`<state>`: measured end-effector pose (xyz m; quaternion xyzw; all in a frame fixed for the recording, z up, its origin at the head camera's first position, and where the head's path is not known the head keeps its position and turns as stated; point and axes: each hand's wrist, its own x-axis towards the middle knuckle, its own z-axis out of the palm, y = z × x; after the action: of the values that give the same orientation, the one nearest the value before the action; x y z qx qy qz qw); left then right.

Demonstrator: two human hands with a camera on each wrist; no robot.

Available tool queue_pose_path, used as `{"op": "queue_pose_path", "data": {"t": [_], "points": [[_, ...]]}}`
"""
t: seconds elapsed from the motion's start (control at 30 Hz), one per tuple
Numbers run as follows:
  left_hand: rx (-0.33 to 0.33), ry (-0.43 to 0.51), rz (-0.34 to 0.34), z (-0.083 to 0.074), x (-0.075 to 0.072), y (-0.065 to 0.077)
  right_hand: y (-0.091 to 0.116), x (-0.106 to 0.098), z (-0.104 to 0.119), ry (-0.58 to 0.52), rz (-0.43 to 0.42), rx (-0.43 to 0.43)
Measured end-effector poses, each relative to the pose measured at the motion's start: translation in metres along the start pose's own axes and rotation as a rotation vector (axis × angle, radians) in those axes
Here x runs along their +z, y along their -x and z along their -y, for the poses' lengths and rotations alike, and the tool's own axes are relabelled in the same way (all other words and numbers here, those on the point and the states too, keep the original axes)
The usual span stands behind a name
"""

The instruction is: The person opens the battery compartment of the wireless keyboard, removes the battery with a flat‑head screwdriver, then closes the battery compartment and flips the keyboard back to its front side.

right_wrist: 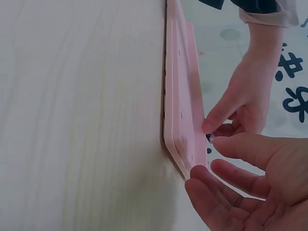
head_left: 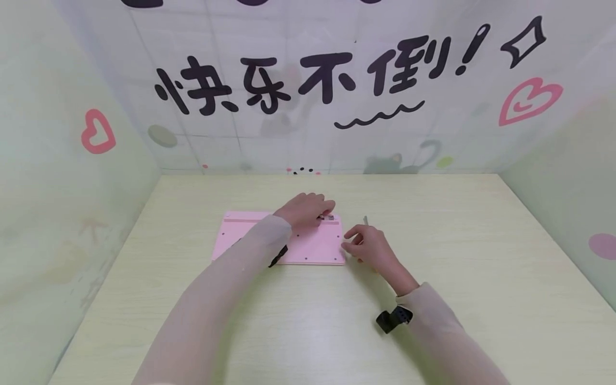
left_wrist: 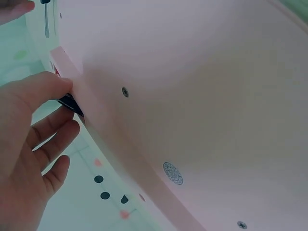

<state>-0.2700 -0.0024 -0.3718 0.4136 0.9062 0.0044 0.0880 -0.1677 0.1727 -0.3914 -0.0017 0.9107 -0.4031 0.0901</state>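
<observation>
A pink keyboard (head_left: 315, 248) lies with its screwed underside up on the table. My left hand (head_left: 305, 209) is at its raised far edge, near the right end. In the left wrist view, the thumb and a finger of that hand (left_wrist: 29, 125) pinch a small dark piece (left_wrist: 71, 104) at the edge; its exact kind is unclear. My right hand (head_left: 369, 246) is beside the keyboard's right end, fingers loosely bent, with nothing seen between them. In the right wrist view, this hand (right_wrist: 255, 183) is close to the keyboard corner; whether it touches is unclear.
A slender grey object (head_left: 366, 220) lies just beyond the right hand; the left wrist view shows a thin rod (left_wrist: 46, 21) with a dark end. The pale wood table (head_left: 308, 321) is bounded by printed walls at the back, left and right.
</observation>
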Motion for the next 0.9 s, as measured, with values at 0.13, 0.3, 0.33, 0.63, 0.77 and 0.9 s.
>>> {"op": "queue_pose_path", "data": {"t": [0.13,0.3,0.33,0.63,0.77,0.9], "points": [[0.004,0.017,-0.01,0.001,0.002,0.001,-0.005,0.009,0.001,0.014,0.001,-0.001],[-0.003,0.095,-0.02,0.003,0.003,0.002,-0.008,0.014,0.0,-0.003,-0.018,0.02],[-0.004,0.113,-0.022,0.004,0.003,0.002,-0.009,0.015,-0.001,-0.011,-0.017,0.021],[-0.086,0.259,0.006,0.007,0.007,0.0,-0.011,0.019,-0.006,-0.086,-0.044,0.006],[-0.122,0.324,0.007,0.009,0.009,-0.002,-0.011,0.02,-0.008,-0.096,-0.06,0.007],[-0.123,0.382,-0.022,0.01,0.009,-0.002,-0.011,0.021,-0.008,-0.107,-0.077,0.015]]}}
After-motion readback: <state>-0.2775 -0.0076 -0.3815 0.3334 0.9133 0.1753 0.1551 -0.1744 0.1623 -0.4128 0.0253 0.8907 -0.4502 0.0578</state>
